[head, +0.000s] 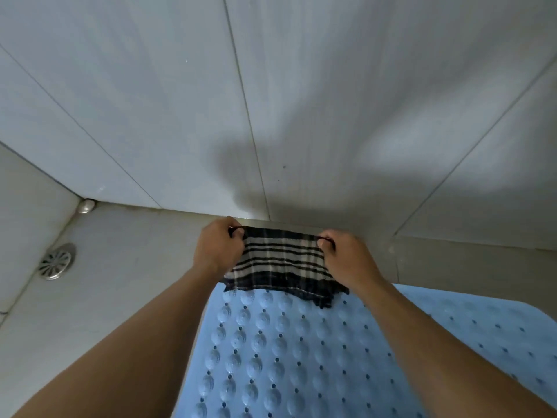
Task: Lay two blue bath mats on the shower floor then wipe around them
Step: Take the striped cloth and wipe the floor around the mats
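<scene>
A blue bath mat (pixel 271 351) with round bumps and small holes lies flat on the grey shower floor below me. A second blue mat (pixel 470 324) lies to its right, partly hidden by my right forearm. I hold a black-and-white striped cloth (pixel 280 263) stretched between both hands, above the near mat's far edge and close to the wall. My left hand (pixel 217 248) pinches its upper left corner. My right hand (pixel 346 260) pinches its upper right corner. The cloth's lower edge hangs over the mat.
A round metal floor drain (pixel 56 260) sits in the grey floor tiles (pixel 120 282) at the left. A small metal fitting (pixel 86 205) is in the corner where the walls meet. The grey tiled wall (pixel 271 101) rises just beyond my hands.
</scene>
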The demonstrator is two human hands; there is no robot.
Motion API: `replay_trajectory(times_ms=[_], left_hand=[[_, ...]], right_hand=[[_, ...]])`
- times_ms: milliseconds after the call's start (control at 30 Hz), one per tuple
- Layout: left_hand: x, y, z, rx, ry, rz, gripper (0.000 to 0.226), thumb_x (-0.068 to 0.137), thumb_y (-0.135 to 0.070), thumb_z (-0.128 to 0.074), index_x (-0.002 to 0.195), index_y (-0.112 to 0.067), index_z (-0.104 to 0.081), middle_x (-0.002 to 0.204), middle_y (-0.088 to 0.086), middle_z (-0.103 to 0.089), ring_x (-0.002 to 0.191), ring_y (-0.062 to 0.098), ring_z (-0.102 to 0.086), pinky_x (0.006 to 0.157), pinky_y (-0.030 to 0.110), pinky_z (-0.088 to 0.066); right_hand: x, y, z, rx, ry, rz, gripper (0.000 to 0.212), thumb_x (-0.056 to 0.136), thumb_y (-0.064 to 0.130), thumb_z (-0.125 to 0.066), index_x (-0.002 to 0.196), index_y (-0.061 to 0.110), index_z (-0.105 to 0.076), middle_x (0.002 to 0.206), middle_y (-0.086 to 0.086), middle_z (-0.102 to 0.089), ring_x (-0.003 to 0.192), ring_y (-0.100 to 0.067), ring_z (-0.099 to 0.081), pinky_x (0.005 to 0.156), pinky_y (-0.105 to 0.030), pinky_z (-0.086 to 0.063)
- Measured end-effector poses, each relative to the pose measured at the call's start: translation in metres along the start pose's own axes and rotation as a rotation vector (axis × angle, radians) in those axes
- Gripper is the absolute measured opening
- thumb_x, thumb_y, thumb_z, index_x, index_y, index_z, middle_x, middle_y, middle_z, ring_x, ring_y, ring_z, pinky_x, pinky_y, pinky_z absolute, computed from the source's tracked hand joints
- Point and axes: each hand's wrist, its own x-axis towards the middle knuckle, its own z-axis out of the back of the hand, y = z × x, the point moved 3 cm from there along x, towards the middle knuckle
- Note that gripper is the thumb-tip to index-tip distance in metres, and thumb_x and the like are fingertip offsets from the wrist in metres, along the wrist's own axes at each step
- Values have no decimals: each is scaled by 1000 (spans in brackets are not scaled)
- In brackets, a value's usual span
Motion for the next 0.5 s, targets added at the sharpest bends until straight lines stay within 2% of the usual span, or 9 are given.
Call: replay_trajectory(times_ms=[100,167,233,333,400,500], left_hand=[[7,7,-22,199,-133,-82,30,95,-21,-56,124,-15,-59,122,14,-58,110,32,-53,91,43,-46],[0,9,-44,263,-78,-186,32,96,-24,-56,126,-15,-59,123,13,-57,113,33,-52,91,46,-48],[-8,15,-68,311,31,-306,34,99,-25,-52,131,-14,-59,129,11,-57,117,31,-54,93,44,-49],[-7,27,-88,330,90,-351,41,104,-24,-45,142,-12,-52,144,10,-51,133,31,-48,108,42,-44],[-4,34,-95,365,93,-343,45,106,-27,-40,148,-13,-46,154,13,-42,144,33,-36,118,45,-32],[-3,37,-103,387,126,-331,51,107,-33,-33,155,-16,-32,163,13,-23,153,29,-14,125,44,-12]], right_hand=[[6,5,-21,-127,-230,76,28,100,19,-52,126,14,-62,117,-10,-64,102,-31,-61,88,-42,-52],[4,10,-39,-256,-271,142,32,96,17,-56,128,12,-59,123,-12,-58,107,-33,-58,91,-44,-48],[3,14,-61,-323,-176,136,36,96,20,-55,131,12,-57,133,-14,-53,121,-34,-52,101,-46,-43],[8,11,-88,-377,24,-6,52,104,37,-37,151,15,-35,161,-14,-25,150,-35,-17,121,-53,-17],[11,6,-99,-408,114,-54,58,106,44,-24,159,20,-18,167,-12,-8,153,-33,0,122,-56,-1],[10,-4,-107,-446,134,-51,63,105,50,-13,160,24,1,168,-9,9,153,-31,13,121,-55,10]])
